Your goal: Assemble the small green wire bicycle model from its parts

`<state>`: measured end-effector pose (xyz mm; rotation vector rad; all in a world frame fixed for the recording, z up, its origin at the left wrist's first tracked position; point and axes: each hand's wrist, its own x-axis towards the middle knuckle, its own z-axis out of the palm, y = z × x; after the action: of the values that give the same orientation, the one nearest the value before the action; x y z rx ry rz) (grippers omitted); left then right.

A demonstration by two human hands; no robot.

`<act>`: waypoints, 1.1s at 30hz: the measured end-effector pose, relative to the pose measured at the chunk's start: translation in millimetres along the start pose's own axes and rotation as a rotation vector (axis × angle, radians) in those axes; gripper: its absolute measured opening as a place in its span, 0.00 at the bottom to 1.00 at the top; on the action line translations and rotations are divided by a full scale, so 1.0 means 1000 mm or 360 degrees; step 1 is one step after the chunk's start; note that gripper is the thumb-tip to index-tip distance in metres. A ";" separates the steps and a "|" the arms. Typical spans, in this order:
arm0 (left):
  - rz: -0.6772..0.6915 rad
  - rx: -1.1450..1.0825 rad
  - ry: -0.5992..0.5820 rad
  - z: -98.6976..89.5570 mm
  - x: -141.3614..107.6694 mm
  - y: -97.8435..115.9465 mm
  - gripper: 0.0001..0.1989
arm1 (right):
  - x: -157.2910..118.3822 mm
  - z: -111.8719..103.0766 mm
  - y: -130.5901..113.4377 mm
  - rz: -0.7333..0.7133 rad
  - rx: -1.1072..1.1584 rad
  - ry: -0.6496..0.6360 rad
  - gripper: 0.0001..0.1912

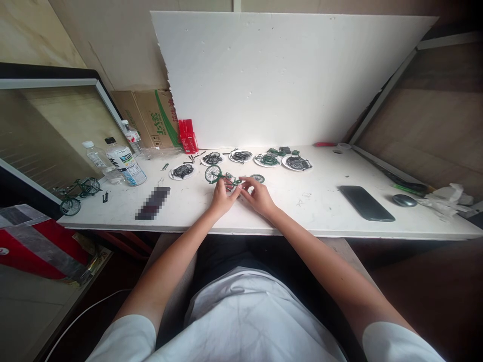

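Observation:
Near the middle of the white table [302,211], my left hand [224,195] pinches a small green model bicycle [213,174], whose large spoked wheel sticks out to the left. My right hand [259,196] meets it at the bicycle's right part, thumb and fingers closed at a small green piece; what exactly they grip is too small to tell. Just behind my right fingers shows another green-rimmed wheel [258,178]; whether it is joined to the frame cannot be seen.
Behind the hands stand several plates of dark and green parts, one plate [297,163] at right. Bottles [128,163] and a finished-looking model bicycle [80,193] are at left; a phone [366,203] and mouse [404,200] at right. A white board [287,80] rises behind.

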<state>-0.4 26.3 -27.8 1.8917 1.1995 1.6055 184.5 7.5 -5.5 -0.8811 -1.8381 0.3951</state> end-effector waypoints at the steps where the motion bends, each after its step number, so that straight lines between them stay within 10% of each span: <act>1: -0.0009 0.0002 0.0007 0.000 0.000 0.000 0.21 | 0.000 0.000 -0.001 -0.0002 0.0008 0.0004 0.18; 33: 0.0129 0.0212 0.0118 0.001 -0.002 -0.002 0.21 | -0.001 0.000 -0.006 -0.0049 -0.0072 -0.0054 0.10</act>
<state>-0.1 26.4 -30.5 2.0021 1.3053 1.6894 182.2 3.0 -2.6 -0.8804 -1.8962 0.3520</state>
